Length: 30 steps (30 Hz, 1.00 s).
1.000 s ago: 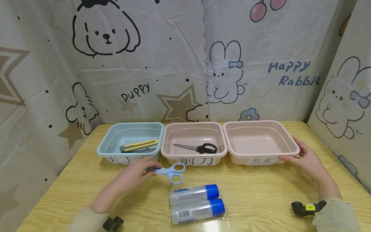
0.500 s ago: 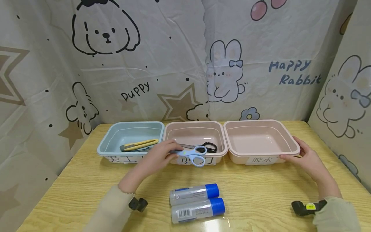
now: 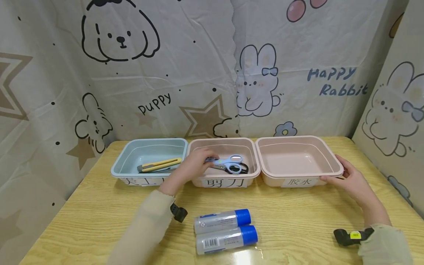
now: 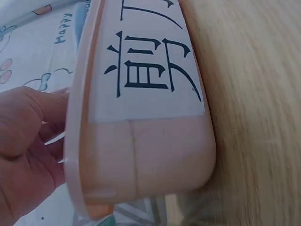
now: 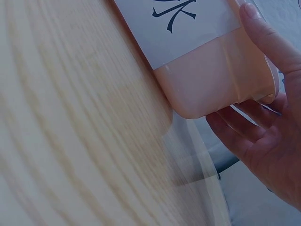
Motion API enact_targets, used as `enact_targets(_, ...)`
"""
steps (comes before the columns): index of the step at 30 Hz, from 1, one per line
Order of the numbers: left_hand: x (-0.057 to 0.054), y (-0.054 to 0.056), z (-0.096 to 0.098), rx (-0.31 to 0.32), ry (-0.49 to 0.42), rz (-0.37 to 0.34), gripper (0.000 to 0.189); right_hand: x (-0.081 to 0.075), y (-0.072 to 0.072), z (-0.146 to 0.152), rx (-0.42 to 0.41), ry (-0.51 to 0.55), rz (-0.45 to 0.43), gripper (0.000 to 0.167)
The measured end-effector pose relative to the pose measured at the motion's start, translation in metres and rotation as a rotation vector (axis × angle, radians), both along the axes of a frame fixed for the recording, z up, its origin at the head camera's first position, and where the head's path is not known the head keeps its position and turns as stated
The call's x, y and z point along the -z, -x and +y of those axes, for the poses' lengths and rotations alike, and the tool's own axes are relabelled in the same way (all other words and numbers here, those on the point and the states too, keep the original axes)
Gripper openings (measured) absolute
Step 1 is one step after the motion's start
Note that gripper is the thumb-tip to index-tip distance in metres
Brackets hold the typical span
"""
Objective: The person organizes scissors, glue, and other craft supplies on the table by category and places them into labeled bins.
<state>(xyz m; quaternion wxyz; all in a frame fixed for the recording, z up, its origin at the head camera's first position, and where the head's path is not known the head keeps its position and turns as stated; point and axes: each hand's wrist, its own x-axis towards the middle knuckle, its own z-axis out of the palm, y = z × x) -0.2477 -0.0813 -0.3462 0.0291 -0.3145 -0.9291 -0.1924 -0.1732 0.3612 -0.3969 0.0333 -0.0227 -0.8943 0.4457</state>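
Observation:
My left hand (image 3: 194, 165) pinches light blue scissors (image 3: 226, 161) by the blade end, inside the middle pink bin (image 3: 198, 182), handles pointing right. Black-handled scissors (image 3: 245, 169) lie in that bin, partly covered by the blue pair. In the left wrist view, the bin's labelled wall (image 4: 164, 150) hides the fingertips and scissors. My right hand (image 3: 353, 184) grips the front right corner of the right pink bin (image 3: 298, 159), which holds nothing. The right wrist view shows the thumb (image 5: 265, 35) on the labelled side and the other fingers around the bin's end.
A light blue bin (image 3: 116, 172) on the left holds a yellow utility knife (image 3: 160, 165) and another slim tool beneath. Two clear glue bottles (image 3: 216, 222) with blue caps lie in front on the wooden table (image 3: 291, 228). A patterned cloth (image 3: 198, 66) hangs behind.
My left hand has carried the blue scissors rightward and away from me, from in front of the blue bin into the middle bin. My right hand stays at its bin corner.

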Motion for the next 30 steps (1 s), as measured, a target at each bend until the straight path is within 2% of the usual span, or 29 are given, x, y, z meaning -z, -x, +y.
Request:
enact_targets(6, 0.008, 0.015, 0.011, -0.029, 0.063, -0.023, 0.015, -0.001, 0.001, -0.001, -0.001, -0.015, 0.006, 0.092)
enact_targets(14, 0.016, 0.038, 0.020, -0.112, 0.092, -0.113, 0.016, 0.001, 0.002, 0.001, -0.001, -0.008, 0.004, 0.092)
enact_targets(18, 0.019, 0.049, 0.023, -0.120, 0.150, -0.125, 0.018, 0.002, 0.002, 0.001, -0.005, -0.002, 0.004, 0.092)
enact_targets(25, 0.024, 0.053, 0.028, -0.124, 0.180, -0.152, 0.022, 0.001, 0.002, 0.002, -0.003, -0.002, -0.004, 0.094)
enact_targets(30, 0.017, 0.049, 0.029, -0.123, 0.168, -0.119, 0.021, 0.002, 0.002, 0.004, -0.002, 0.002, -0.002, 0.093)
